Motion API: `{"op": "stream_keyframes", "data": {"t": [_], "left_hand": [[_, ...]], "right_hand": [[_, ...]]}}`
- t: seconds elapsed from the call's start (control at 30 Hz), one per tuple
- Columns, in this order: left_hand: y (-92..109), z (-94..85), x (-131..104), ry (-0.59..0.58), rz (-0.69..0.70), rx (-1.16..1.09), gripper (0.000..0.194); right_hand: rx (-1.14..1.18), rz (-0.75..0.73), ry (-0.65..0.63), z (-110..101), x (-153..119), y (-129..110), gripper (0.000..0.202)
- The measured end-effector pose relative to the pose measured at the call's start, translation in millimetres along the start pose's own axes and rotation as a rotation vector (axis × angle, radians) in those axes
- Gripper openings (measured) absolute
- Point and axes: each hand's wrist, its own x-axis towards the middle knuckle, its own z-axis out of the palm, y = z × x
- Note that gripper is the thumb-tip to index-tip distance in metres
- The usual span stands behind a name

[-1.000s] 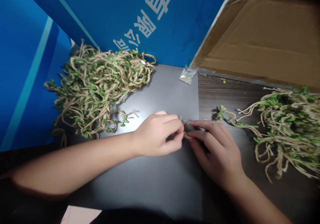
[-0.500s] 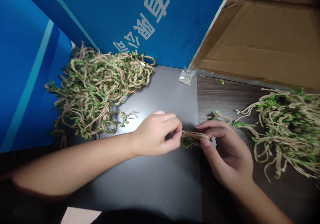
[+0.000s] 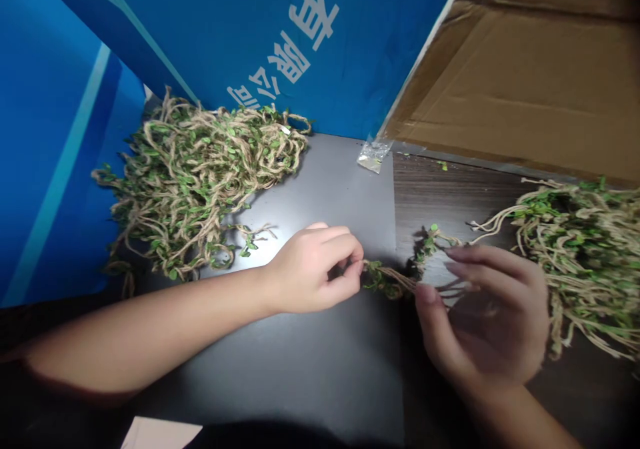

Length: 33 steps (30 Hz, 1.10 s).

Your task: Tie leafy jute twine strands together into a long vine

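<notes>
My left hand [image 3: 323, 265] is closed in a pinch on one end of a leafy twine strand [image 3: 387, 277] near the middle of the view. From its fingertips the strand runs right, with tan cords and small green leaves. My right hand [image 3: 487, 309] is open beside the cords' free ends, thumb and fingers apart, slightly blurred. Behind that hand's fingertips, a leafy section [image 3: 427, 242] curves over the table. A large tangled pile of leafy twine [image 3: 200, 175] lies at the left, and another pile [image 3: 585, 255] at the right, partly behind my right hand.
A grey mat [image 3: 320, 362] covers part of the dark wood table [image 3: 430, 182]. Blue printed panels [image 3: 225, 29] stand at the back and left, a cardboard sheet [image 3: 540, 89] at the back right. Near them lies a small clear packet [image 3: 373, 157]. Pale paper [image 3: 160, 433] shows at the bottom.
My right hand has let go of the cords, opened wider and moved right. The cords have spread and sag a little. My left hand has hardly moved.
</notes>
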Motion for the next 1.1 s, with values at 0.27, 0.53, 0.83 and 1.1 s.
{"op": "stream_keyframes", "data": {"t": [0.27,0.53,0.83,1.1], "left_hand": [[0,-0.5,0,0.02,0.014,-0.009,0.008],[1,-2.0,0,0.037,0.037,-0.034,0.007],[-2,-1.0,0,-0.025,0.13,0.005,0.015],[-2,0.3,0,-0.009,0.105,0.071,0.005]], "right_hand": [[-0.254,-0.23,-0.331,3,1,-9,0.024],[-0.208,-0.133,-0.431,12,-1,6,0.026],[-0.031,-0.107,-0.451,14,0,2,0.02],[0.022,-0.02,-0.373,5,4,0,0.009]]}}
